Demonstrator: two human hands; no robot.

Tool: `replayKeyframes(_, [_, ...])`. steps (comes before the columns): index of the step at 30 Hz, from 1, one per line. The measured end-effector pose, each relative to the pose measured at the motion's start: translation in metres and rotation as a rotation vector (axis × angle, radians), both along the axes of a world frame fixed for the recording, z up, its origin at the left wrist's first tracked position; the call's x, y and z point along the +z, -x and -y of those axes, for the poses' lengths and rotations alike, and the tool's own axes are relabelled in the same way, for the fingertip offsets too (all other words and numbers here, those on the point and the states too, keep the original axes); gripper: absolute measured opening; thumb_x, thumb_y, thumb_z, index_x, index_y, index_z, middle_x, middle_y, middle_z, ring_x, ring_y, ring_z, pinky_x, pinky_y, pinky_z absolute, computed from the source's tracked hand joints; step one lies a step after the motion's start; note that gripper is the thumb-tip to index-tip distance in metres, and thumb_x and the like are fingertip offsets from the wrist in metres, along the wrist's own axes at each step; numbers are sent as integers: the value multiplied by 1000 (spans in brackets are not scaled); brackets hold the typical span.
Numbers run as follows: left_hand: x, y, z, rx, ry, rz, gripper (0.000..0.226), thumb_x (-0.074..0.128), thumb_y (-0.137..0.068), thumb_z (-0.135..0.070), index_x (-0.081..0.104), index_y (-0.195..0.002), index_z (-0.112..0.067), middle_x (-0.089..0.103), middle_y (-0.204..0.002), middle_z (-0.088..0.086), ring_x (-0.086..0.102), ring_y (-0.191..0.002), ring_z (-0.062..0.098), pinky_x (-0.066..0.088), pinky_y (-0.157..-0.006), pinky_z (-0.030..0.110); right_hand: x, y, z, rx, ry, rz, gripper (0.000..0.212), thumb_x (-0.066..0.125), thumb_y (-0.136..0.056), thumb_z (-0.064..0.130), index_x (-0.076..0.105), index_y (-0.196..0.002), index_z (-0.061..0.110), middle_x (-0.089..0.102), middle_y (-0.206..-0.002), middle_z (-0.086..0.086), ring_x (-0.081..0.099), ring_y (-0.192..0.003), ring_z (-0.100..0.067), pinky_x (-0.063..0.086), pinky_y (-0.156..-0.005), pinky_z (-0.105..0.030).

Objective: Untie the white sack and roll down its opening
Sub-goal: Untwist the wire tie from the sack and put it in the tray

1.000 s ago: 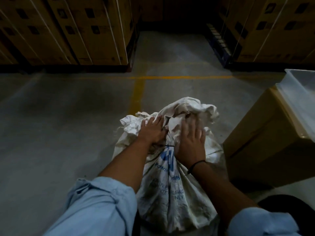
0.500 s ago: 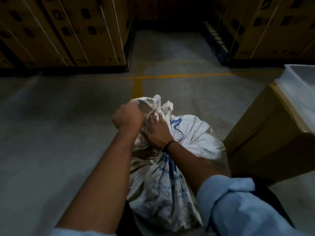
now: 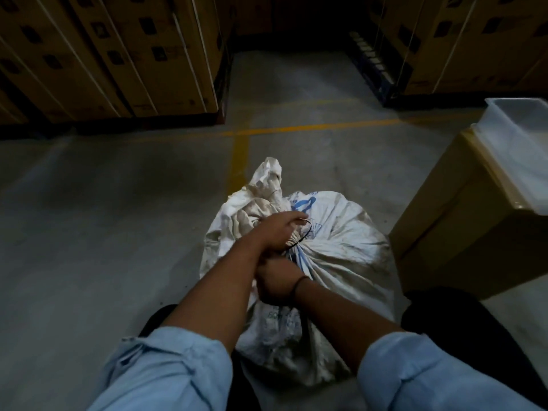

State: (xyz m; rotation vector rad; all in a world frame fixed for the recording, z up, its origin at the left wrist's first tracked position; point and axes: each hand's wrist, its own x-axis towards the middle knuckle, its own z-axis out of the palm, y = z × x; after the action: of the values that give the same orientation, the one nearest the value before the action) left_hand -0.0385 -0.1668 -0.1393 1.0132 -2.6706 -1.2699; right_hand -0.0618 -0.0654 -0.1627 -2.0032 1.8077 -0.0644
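Note:
A dirty white woven sack [image 3: 338,241] with blue print stands on the concrete floor between my knees. Its neck is bunched and bound by a thin black tie [image 3: 307,232], and the loose top flap [image 3: 267,185] flops away from me. My left hand [image 3: 277,229] reaches across the neck with its fingers pinching the black tie. My right hand [image 3: 275,281], with a dark band on the wrist, is clenched on the sack's gathered cloth just below the neck, partly under my left forearm.
A tan cardboard box [image 3: 462,221] with a clear plastic bin [image 3: 522,137] on top stands close at the right. Stacks of strapped cartons [image 3: 103,54] line the back left and back right [image 3: 474,43]. Yellow floor lines [image 3: 240,149] run ahead.
The sack's top was spread under both hands, then gathered into a bunch. Now my left hand has dropped to the tie and my right hand has slid down below the neck.

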Motion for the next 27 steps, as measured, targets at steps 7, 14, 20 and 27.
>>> replayKeyframes(7, [18, -9, -3, 204, -80, -36, 40, 51, -95, 1, 64, -132, -10, 66, -127, 4, 60, -117, 16, 42, -95, 21, 27, 92, -25, -97, 391, -12, 48, 64, -82, 19, 55, -129, 15, 56, -129, -8, 52, -116, -29, 46, -95, -40])
replayKeyframes(14, [21, -40, -54, 116, 185, 187, 52, 55, -93, -9, 53, -144, -19, 50, -151, 7, 46, -138, 23, 32, -112, 28, 23, 120, -43, -119, 268, -222, 47, 34, -83, 61, 70, -98, 34, 60, -103, 7, 47, -109, -26, 29, -92, -45])
replayKeyframes(20, [-1, -64, -67, 108, 148, 86, 64, 54, -91, 1, 42, -151, -17, 33, -162, 4, 25, -151, 18, 16, -122, 26, 27, 101, -58, 37, 326, -205, 32, 50, -91, 46, 56, -69, 23, 66, -73, 0, 63, -75, -24, 41, -76, -38])
replayKeyframes(27, [-30, -90, -64, 180, 29, -149, 49, 66, -97, -25, 54, -144, -24, 47, -152, -2, 37, -144, 10, 28, -118, 25, 46, 88, -74, -57, 58, -78, 31, 55, -89, 42, 65, -78, 15, 68, -86, -10, 63, -83, -32, 46, -67, -34])
